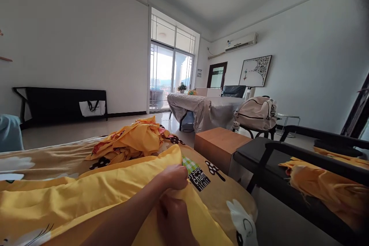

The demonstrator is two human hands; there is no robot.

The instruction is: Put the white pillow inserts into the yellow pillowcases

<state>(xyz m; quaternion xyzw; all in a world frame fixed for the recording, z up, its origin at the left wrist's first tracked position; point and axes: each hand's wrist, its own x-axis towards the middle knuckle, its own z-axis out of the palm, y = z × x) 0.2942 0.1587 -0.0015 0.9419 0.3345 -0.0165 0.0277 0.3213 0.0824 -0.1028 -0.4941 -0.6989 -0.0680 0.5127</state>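
A yellow pillowcase [86, 196] lies across a printed tan bedsheet [57, 159] in front of me. My left hand [174, 177] is closed in a pinch on the far edge of the yellow pillowcase, near a black text patch on the sheet. My right hand [173, 221] sits just below it, fingers curled on the same yellow fabric. A crumpled heap of yellow printed cloth [132, 140] lies further back on the sheet.
A wooden box [216, 144] and a black chair frame [291, 161] with yellow cloth [325, 188] on it stand to the right. Beyond are a covered table [201, 109], a white backpack [256, 113], and a black bench [60, 103] by the left wall.
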